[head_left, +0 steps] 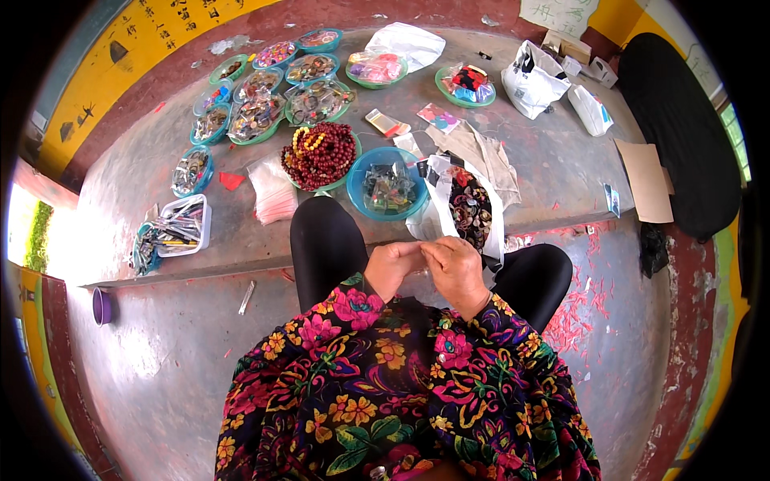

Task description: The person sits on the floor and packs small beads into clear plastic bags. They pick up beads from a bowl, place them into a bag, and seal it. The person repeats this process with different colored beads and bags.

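Observation:
My left hand [392, 268] and my right hand [455, 274] meet above my lap, fingertips pinched together. Whatever lies between the fingers is too small or hidden to make out. Just beyond my right hand, a white plastic bag [438, 195] stands open, full of dark, shiny small pieces [471, 207] with red and gold tones. To its left sits a blue bowl [354, 191] with small clear packets [390, 189] in it. Behind that bowl, dark red bead strings [327, 164] are heaped with a few yellow beads [309, 141].
Several bowls [258, 114] of packaged trinkets cover the raised ledge [241, 240] at the far left. Clear plastic sleeves [274, 191] and a white basket [206, 228] of pens lie nearer. White bags [532, 80] and cardboard [644, 180] are right. Red scraps [589, 297] litter the lower floor.

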A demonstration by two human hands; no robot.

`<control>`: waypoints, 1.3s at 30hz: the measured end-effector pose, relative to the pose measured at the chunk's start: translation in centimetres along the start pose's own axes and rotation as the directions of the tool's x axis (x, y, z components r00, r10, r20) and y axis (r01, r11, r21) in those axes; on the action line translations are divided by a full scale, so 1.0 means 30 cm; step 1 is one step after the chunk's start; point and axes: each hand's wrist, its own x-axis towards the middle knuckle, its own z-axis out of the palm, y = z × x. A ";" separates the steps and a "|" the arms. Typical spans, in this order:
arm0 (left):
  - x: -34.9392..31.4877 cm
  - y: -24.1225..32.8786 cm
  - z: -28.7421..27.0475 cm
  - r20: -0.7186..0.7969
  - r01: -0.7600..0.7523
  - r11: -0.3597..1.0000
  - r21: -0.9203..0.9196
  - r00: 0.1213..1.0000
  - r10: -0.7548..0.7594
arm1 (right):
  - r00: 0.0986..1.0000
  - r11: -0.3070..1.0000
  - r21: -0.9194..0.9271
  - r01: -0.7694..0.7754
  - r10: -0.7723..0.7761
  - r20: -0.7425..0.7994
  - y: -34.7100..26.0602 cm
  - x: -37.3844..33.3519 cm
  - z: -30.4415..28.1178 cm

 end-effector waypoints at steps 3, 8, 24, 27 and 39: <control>0.017 -0.040 -0.015 0.011 -0.077 0.997 0.014 0.997 0.077 | 0.998 0.997 -0.057 0.049 -0.047 0.038 0.001 -0.002 -0.003; 0.023 -0.061 -0.025 0.008 -0.207 0.892 0.402 0.975 0.223 | 0.989 0.967 -0.214 0.141 -0.128 0.075 -0.005 -0.002 -0.002; 0.036 -0.092 -0.024 -0.022 -0.313 0.786 0.534 0.923 0.383 | 1.000 0.996 -0.081 0.027 -0.027 0.001 -0.025 0.003 -0.008; 0.024 -0.077 -0.013 0.008 -0.360 0.747 0.559 0.903 0.429 | 0.999 0.991 -0.124 0.045 -0.043 0.022 -0.024 0.003 -0.005; 0.026 -0.092 -0.033 0.075 -0.380 0.651 0.657 0.893 0.445 | 0.993 0.975 -0.206 0.081 -0.062 0.097 -0.031 0.000 -0.004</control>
